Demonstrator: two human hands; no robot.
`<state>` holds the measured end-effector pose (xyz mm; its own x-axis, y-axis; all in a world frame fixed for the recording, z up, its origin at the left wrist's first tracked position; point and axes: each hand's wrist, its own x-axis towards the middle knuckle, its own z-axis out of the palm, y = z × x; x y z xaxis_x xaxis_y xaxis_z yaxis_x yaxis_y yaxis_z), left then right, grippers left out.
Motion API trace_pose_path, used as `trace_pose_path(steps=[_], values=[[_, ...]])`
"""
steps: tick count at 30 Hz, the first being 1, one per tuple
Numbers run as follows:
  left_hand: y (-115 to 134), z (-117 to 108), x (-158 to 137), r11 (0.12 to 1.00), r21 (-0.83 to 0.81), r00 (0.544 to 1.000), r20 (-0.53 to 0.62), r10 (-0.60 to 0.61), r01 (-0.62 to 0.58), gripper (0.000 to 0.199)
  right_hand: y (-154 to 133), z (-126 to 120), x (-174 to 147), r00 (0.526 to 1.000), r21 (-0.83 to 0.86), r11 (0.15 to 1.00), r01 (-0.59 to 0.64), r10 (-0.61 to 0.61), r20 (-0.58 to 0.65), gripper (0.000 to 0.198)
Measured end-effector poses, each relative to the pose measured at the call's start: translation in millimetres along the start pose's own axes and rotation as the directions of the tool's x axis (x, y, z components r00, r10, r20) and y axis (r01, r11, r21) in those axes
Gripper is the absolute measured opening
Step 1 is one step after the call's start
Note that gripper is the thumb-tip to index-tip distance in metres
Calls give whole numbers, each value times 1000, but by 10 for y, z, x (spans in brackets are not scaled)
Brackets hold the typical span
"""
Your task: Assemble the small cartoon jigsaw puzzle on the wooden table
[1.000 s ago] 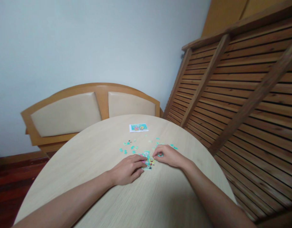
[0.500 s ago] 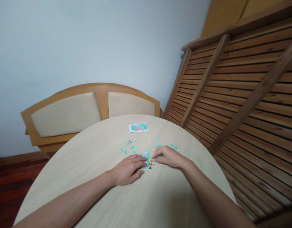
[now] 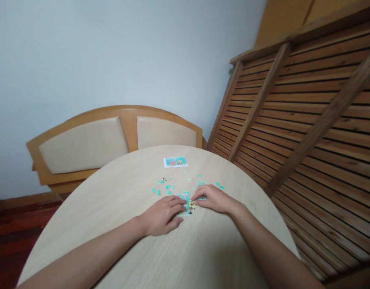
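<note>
A partly joined jigsaw puzzle in teal, yellow and pink lies flat on the round table, between my hands. My left hand rests over its left side, fingers stretched out and hiding part of the picture. At the puzzle's right edge, my right hand has thumb and forefinger pinched on a yellow puzzle piece, which lies against the joined part. Whether that piece is locked in, I cannot tell. Loose teal puzzle pieces are scattered just beyond my hands.
Farther back on the pale wooden table is a small picture card with cartoon figures. More loose pieces lie beyond my right hand. A padded headboard stands behind the table, and a slatted wooden panel leans at the right.
My right thumb and fingertips have shifted very slightly up and left at the puzzle's right edge. My left hand stays in place.
</note>
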<state>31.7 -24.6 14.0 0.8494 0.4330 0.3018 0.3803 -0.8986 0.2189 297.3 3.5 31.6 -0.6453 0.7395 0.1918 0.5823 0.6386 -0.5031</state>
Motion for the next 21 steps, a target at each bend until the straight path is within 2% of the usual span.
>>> trace_pose_path(steps=[7,16,18,21], values=[[3,-14,10,1000,-6,1000,-4,2,-2,32,-57,0,14,999,-26,999,37,-36,28,19],[13,-25,11,1000,2,1000,7,-1,1,32,-80,-1,9,999,-45,999,26,-25,29,18],[12,-22,6,1000,4,1000,12,-7,7,31,-14,-23,-6,1000,-46,999,2,-3,-25,19],[4,-8,-14,1000,-5,1000,-2,-1,1,30,164,-91,-51,975,-97,988,-124,103,-198,22]])
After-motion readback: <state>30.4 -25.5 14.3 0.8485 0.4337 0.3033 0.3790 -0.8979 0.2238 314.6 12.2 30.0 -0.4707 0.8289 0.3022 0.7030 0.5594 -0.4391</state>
